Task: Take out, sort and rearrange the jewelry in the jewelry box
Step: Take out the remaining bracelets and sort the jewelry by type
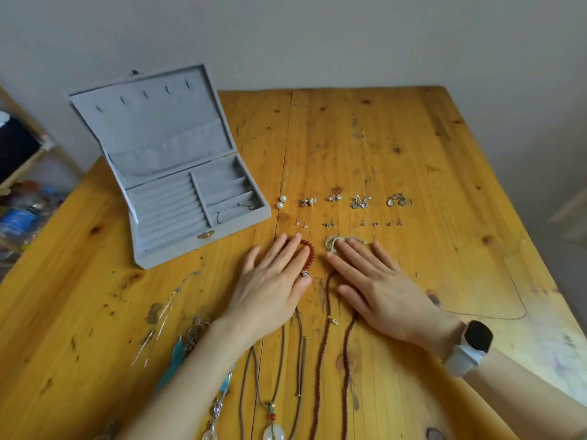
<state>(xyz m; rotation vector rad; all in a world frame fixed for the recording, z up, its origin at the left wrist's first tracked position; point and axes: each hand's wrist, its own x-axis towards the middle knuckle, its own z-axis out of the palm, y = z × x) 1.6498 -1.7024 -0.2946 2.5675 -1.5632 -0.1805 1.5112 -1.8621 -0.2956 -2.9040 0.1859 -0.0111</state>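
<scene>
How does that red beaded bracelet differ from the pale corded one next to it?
The red bead bracelet is a ring of round dark-red beads under the left hand; the pale cord bracelet is thin whitish cord, bunched under the right hand's fingertips. Both lie flat on the wooden table.

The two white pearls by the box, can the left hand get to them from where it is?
Probably yes. The left hand lies flat on the red bead bracelet, and the pearls sit just beyond its fingertips with only bare table between.

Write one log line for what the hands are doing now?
left hand: flat on red bracelet | right hand: flat on cord | box: open
</scene>
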